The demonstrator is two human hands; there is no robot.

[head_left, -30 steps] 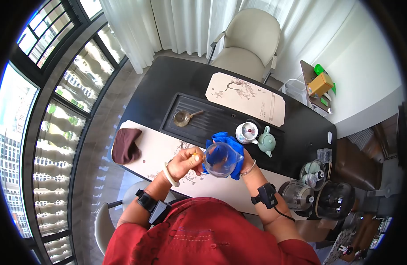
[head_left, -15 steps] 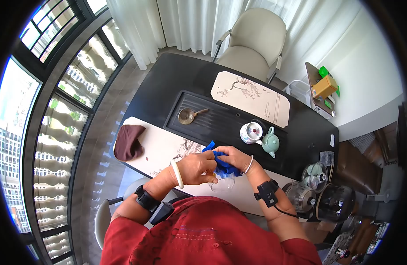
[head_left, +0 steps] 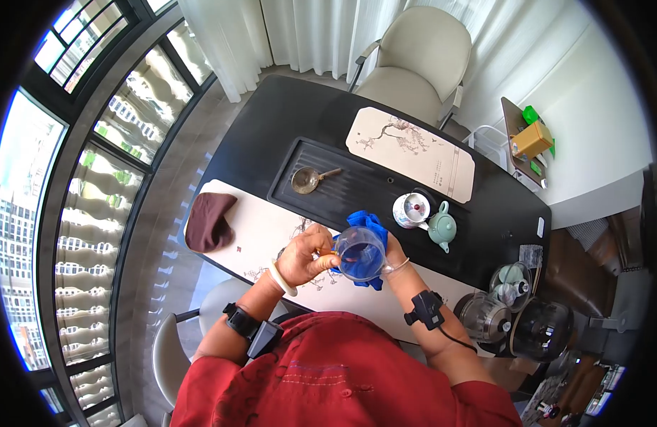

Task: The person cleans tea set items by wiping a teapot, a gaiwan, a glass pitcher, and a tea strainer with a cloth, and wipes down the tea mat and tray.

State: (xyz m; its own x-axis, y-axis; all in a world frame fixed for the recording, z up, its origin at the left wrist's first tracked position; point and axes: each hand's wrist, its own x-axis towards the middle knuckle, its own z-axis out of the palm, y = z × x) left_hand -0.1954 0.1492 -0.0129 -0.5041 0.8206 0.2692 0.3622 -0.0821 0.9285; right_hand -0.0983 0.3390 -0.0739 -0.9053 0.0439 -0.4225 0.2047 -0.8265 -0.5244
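Note:
A clear glass cup (head_left: 360,255) is held up over the near side of the table, its round opening facing me. My left hand (head_left: 305,257) pinches it at its left side, apparently by a small handle. Bunched behind and around the glass is a blue cloth (head_left: 369,220). My right hand (head_left: 394,255) grips that cloth against the right side of the glass, its fingers mostly hidden. Beyond my right hand stand a white lidded teapot (head_left: 412,211) with a red knob and a pale green teapot (head_left: 442,227).
A tea strainer (head_left: 306,180) lies on the black tea tray (head_left: 285,160). A folded brown cloth (head_left: 209,222) rests on the near pale mat (head_left: 254,235). Another printed mat (head_left: 442,171) lies across the table. Glass kettles (head_left: 485,318) stand at the right; a chair (head_left: 421,50) is opposite.
The glass has been raised and turned so its opening faces me. The blue cloth now spreads behind it, and my right hand has moved round to its right side.

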